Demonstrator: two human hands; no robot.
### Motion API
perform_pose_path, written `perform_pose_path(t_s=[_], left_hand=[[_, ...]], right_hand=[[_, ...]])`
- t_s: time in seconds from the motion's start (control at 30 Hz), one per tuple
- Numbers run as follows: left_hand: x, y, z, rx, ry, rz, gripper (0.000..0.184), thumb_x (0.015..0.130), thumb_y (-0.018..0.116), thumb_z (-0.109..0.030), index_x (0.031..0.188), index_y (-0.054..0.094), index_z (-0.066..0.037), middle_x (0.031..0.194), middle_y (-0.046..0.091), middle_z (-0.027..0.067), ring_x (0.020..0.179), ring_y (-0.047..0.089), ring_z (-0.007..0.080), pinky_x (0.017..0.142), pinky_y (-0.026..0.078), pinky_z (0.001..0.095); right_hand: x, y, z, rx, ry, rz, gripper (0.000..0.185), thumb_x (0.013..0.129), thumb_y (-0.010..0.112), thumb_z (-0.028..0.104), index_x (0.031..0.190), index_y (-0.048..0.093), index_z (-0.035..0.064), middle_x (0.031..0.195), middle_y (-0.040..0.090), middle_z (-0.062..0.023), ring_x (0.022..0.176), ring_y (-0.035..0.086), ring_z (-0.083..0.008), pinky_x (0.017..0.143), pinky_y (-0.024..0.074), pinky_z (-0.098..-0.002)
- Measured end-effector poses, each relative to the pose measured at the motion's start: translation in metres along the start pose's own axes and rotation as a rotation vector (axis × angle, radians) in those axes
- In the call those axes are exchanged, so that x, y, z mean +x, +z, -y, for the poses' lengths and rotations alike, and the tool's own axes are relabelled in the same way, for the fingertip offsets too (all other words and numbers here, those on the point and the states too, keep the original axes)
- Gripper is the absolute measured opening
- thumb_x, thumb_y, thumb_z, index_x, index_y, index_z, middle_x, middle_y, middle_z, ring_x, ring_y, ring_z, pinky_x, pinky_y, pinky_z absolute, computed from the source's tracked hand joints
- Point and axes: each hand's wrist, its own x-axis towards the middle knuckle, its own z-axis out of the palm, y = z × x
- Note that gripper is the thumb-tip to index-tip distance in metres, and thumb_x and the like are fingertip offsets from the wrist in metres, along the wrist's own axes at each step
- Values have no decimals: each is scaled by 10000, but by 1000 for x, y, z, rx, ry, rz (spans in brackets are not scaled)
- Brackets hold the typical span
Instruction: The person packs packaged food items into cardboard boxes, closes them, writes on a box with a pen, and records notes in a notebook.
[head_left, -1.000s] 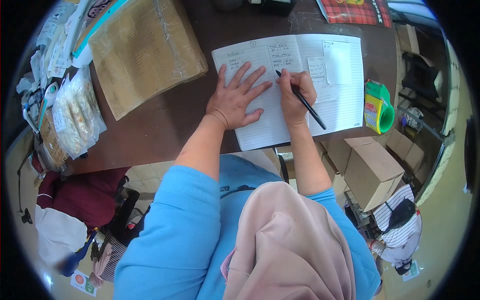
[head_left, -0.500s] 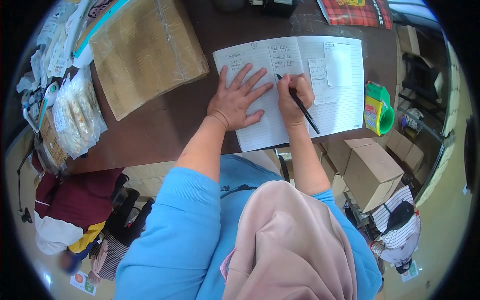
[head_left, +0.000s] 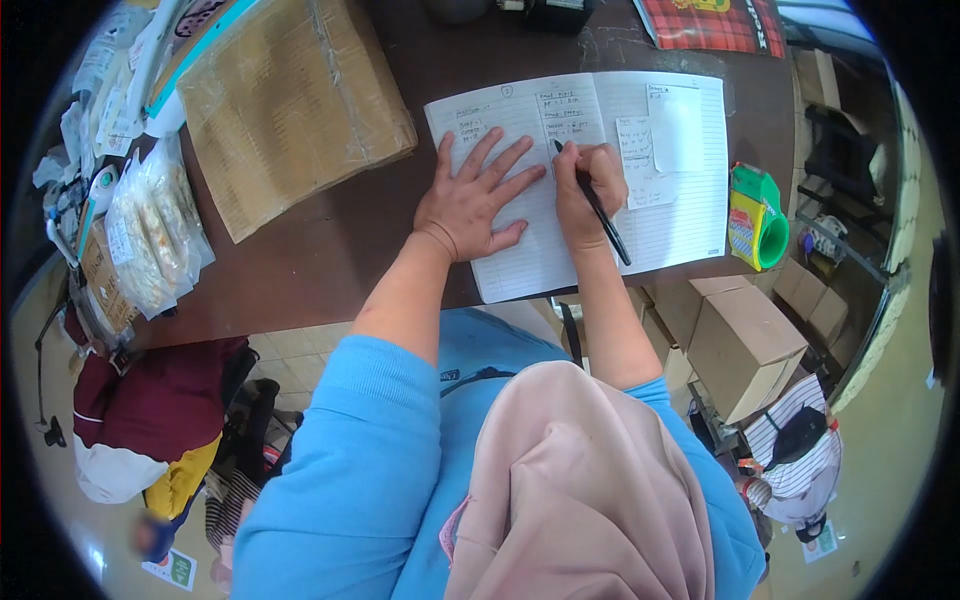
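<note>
An open lined notebook lies on the brown table, with handwriting on the upper part of its left page. My left hand rests flat on that page, fingers spread. Between the fingers of my right hand is a black pen, its tip touching or just above the paper below the written lines. Small paper slips with writing lie on the right page.
A taped cardboard box stands left of the notebook, beside clear plastic packets. A green tape dispenser sits at the right edge. Cartons are on the floor at right. Other people are at both sides.
The pen in my right hand has shifted slightly up and left, and its tail has swung left. My left hand stays in place. People at the lower left have moved a little.
</note>
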Motion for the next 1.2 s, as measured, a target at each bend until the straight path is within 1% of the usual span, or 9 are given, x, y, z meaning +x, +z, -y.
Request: perform_pose_path(t_s=[0.23,0.43,0.53,0.63,0.73,0.83,0.9,1.1,1.2], left_hand=[[-1,1,0,10,2,-9,692,732,588,-485,1374,375,-340,1510,202,-31,1402,128,239,1090,18,605],[-2,2,1,0,9,-33,682,729,588,-478,1366,387,-340,1508,210,-28,1401,137,239,1090,18,606],[1,0,1,-4,-6,-18,683,728,588,-478,1366,387,-340,1507,213,-28,1400,142,241,1091,19,606],[1,0,1,-4,-4,-19,682,728,589,-478,1365,388,-340,1508,212,-28,1400,141,244,1091,15,605],[1,0,1,-9,-5,-14,685,728,588,-482,1366,386,-341,1508,212,-28,1400,138,244,1092,11,604],[0,0,2,-14,-2,-14,687,727,592,-478,1367,384,-343,1507,214,-29,1401,136,242,1091,7,603],[2,-1,3,-9,0,-23,688,727,593,-478,1368,383,-345,1506,215,-29,1401,136,242,1091,8,604],[0,-1,2,-9,2,-28,689,725,593,-474,1369,380,-351,1505,218,-28,1401,136,242,1095,7,604],[-1,0,2,-12,5,-31,688,725,593,-471,1369,381,-351,1503,221,-28,1400,139,242,1094,6,605]], right_hand=[[-2,1,0,89,59,-27,227,748,661,-28,647,470,40,644,535,-90,510,521,-208,468,413,-301],[-4,0,-3,31,9,-14,212,752,657,-31,654,483,40,652,539,-89,527,527,-208,469,407,-289],[0,2,-5,110,88,-13,233,767,668,-25,653,472,27,665,567,-87,562,542,-175,535,435,-262],[-1,0,-1,-60,25,11,241,772,664,-27,647,466,29,664,564,-87,558,534,-166,538,433,-262],[-1,3,-3,1,48,-21,190,752,650,-33,664,498,39,630,505,-91,526,505,-225,472,399,-314],[0,-1,-4,-18,8,-19,199,752,655,-36,659,496,37,637,515,-91,530,511,-211,476,406,-303],[2,-5,-8,124,86,-45,211,750,660,-45,652,490,34,644,529,-88,530,515,-193,484,413,-287],[1,-8,-15,105,77,10,245,742,680,-34,630,474,39,639,540,-87,527,526,-178,483,425,-274],[1,-10,-12,54,48,52,271,808,634,-46,649,430,35,673,577,-87,591,606,-131,549,470,-241]])
